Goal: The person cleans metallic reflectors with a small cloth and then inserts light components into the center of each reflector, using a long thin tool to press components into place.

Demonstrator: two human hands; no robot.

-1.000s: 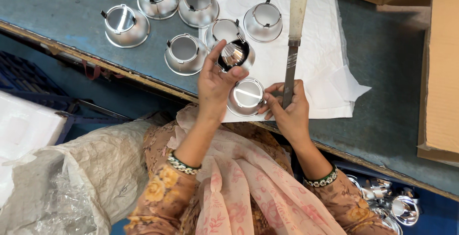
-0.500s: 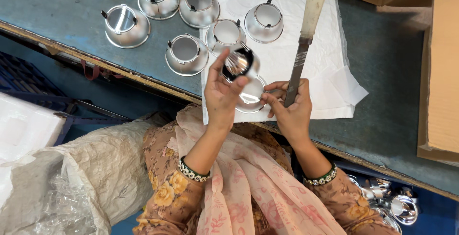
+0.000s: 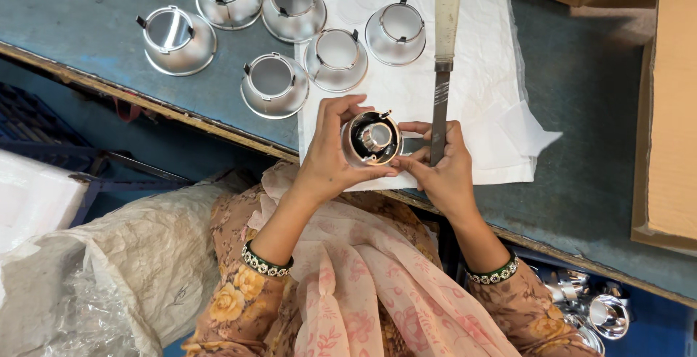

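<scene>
Head view | left hand (image 3: pixel 328 159) now grips the shiny metal cup (image 3: pixel 371 139) tilted mouth-up, lifted off the white cloth (image 3: pixel 485 121) | right hand (image 3: pixel 439 168) clasps the flat-bladed tool (image 3: pixel 441 74), fingertips steadying cup | more cups (image 3: pixel 274 84) wait on counter (image 3: pixel 581 95)

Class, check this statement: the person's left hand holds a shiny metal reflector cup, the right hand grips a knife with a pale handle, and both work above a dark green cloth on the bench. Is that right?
Not quite. The cloth is white, not dark green, as the head view shows. The rest stands: the left hand holds the shiny metal reflector cup, the right hand grips the knife with the pale handle, above the bench.
</scene>
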